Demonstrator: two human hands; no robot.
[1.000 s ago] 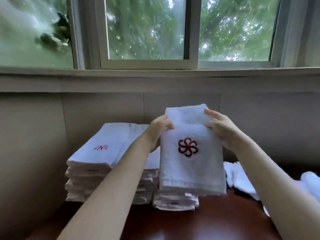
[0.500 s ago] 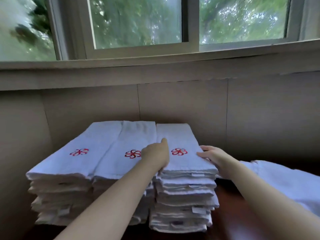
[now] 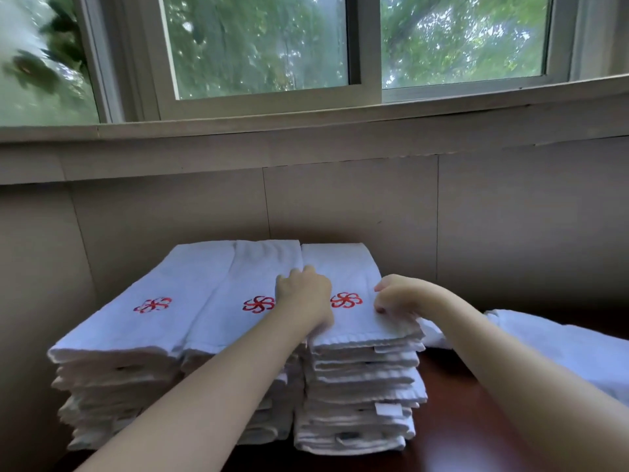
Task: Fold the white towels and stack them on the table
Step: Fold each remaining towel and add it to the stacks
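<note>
I recorded the left stack [image 3: 136, 318] and middle stack [image 3: 238, 301] beside the right stack [image 3: 360, 386]. The left hand [image 3: 303, 294] rested on its top towel [image 3: 340, 264]; grip indeterminate. The right hand [image 3: 398, 296] pinched that towel's right edge. A loose towel [image 3: 561, 349] lay right of that stack.

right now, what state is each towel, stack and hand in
top towel, folded, flat on the right stack, red logo up
right stack, folded towels, upright on the table
middle stack, folded, logo up
left stack, folded, logo up
loose towels, unfolded, heaped at right
left hand, rests on top towel's left edge, fingers hidden
right hand, fingers curled on top towel's right edge
</note>
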